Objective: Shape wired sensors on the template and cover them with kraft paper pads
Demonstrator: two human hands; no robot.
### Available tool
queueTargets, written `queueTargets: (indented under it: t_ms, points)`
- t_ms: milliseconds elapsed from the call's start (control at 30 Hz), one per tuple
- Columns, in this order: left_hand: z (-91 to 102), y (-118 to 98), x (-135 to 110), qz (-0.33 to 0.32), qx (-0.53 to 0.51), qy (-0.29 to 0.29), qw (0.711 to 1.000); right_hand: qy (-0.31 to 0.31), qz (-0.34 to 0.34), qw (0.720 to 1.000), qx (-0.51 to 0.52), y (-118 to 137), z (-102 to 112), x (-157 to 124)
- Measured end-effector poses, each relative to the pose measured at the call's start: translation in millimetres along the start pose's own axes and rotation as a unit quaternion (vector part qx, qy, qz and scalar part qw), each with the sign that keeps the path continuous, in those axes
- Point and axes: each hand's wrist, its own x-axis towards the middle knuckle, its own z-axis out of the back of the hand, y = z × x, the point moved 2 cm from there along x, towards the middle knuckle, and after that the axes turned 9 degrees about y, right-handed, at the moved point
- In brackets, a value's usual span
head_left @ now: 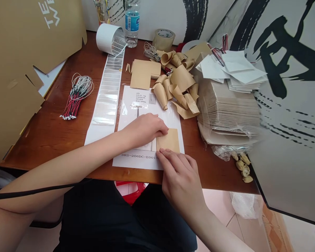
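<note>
A small brown kraft-paper square (170, 140) lies on a printed white sheet (123, 161) near the table's front edge. My left hand (147, 128) reaches across the sheet with its fingers curled closed at the square's upper left corner; its fingertips are hidden, so what they hold cannot be seen. My right hand (179, 171) rests its outstretched fingers on the square's lower edge. Behind the sheet is a stack of brown squares (141, 75). Curled brown paper pieces (182, 78) pile up to the right of that stack.
On the left lie bundled wires (77, 94) and a label roll (105, 37) with its strip (103, 105) unrolled. A water bottle (132, 26) and packing tape (163, 39) stand at the back. To the right are stacked cardboard (229, 108), white papers (238, 68) and peanut shells (244, 168).
</note>
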Motion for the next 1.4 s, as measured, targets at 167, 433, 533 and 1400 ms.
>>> queueTargets:
  t_ms: [167, 433, 533, 1400]
  points:
    - [2.9, 6, 7, -0.011, -0.027, 0.029, 0.999, -0.005, -0.032, 0.999, 0.015, -7, 0, 5]
    - [5.9, 6, 0, 0.028, -0.015, -0.024, 0.999, 0.028, -0.033, 0.999, -0.031, -20, -13, 1]
    - [8.0, 1, -13, 0.066, 0.036, -0.064, 0.995, 0.017, -0.028, 0.999, -0.032, -20, -13, 0]
    - [-9.0, -15, -34, 0.061, 0.09, -0.09, 0.99, -0.039, -0.092, 0.993, 0.059, -25, -21, -8]
